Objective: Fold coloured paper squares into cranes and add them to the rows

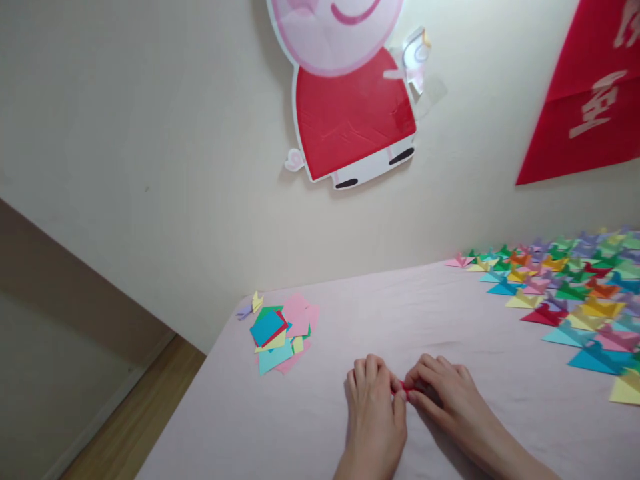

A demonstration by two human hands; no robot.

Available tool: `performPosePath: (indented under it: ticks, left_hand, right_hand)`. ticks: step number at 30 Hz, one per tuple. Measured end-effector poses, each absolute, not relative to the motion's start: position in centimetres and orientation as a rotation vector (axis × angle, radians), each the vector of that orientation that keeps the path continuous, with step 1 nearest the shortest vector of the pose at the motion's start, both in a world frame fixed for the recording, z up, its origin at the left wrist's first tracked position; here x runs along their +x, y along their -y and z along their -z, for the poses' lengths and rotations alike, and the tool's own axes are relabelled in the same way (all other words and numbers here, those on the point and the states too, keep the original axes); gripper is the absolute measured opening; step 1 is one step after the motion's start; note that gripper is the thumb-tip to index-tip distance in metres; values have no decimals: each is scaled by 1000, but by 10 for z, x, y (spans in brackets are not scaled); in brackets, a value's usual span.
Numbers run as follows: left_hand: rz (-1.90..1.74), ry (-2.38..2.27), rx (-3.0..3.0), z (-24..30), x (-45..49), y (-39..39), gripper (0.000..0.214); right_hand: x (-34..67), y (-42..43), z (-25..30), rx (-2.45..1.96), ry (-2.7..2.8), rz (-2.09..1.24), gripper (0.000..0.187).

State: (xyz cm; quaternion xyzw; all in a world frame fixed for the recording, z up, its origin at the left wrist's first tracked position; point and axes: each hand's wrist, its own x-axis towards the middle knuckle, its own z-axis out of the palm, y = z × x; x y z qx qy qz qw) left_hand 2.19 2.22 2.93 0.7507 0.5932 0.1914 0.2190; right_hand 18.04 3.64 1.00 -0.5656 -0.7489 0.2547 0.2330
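From where I sit I can see the left hand (376,408) and the right hand (453,395) close together, fingertips pinched on a small red piece (406,387) between them, over the pale cloth (225,420). I've got loose colored papers (275,359) to the left and folded paper figures (570,291) in rows at right.

Ones, pairs and dozens

Hands: two, a left hand (373,407) and a right hand (450,393). Between them: one piece of red paper (407,386). Loose sheets (267,328): one pile, at least eight showing, too overlapped for an exact count. Small folded papers beside it: two, one purple (244,311), one yellow (257,302). Paper birds (595,358): several dozen, too crowded to number exactly. Cartoon pig (355,120): one. Red banner (555,133): one, with two white characters (597,103) showing, one cut off.
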Motion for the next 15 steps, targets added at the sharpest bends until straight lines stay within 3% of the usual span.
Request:
performPosePath:
  ticks: [15]
  left_hand:
    - [-534,-1685,2084,-22,28,-23,16]
  right_hand:
    - [175,-36,-18,-1616,2018,-674,11]
